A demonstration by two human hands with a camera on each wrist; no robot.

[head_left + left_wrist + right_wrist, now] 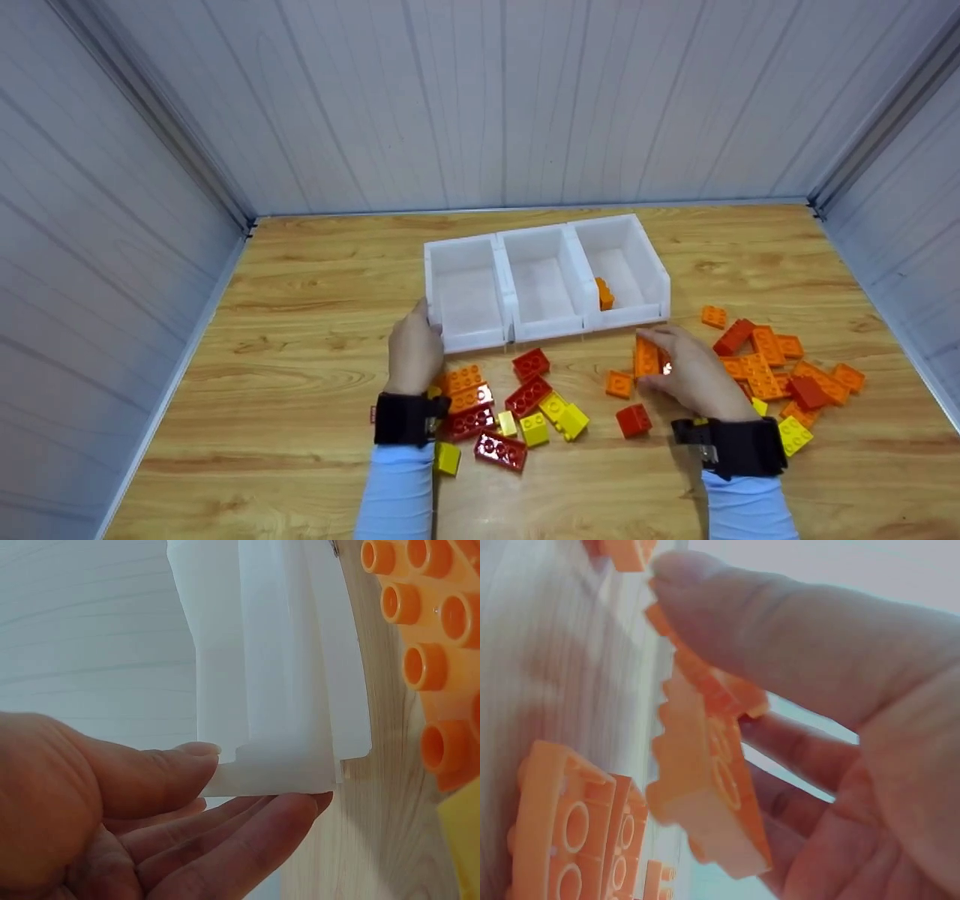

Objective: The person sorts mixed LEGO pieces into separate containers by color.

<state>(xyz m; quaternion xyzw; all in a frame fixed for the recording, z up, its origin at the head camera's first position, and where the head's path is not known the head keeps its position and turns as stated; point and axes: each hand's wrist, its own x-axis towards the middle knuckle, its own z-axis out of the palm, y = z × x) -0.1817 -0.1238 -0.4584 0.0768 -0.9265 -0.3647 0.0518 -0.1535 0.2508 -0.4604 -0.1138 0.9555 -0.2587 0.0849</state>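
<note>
Three joined white bins (pixel 551 328) stand side by side on the table. With thumb and fingers my left hand (pixel 415 351) pinches the outer wall of the left bin (pixel 277 705) near its front corner. Just below the right bin, my right hand (pixel 694 373) holds an orange building brick (pixel 682 757) between thumb and fingers; another orange piece (pixel 720 682) shows by the thumb, and I cannot tell whether it is separate. One orange brick (pixel 604 295) lies in the right bin against its left wall.
Red, yellow and orange bricks (pixel 527 396) lie loose in front of the bins. A pile of mostly orange bricks (pixel 765 371) spreads at the right, beyond my right hand. A small orange brick (pixel 619 384) and a red brick (pixel 634 421) lie between. Pale panel walls (pixel 480 112) enclose the table.
</note>
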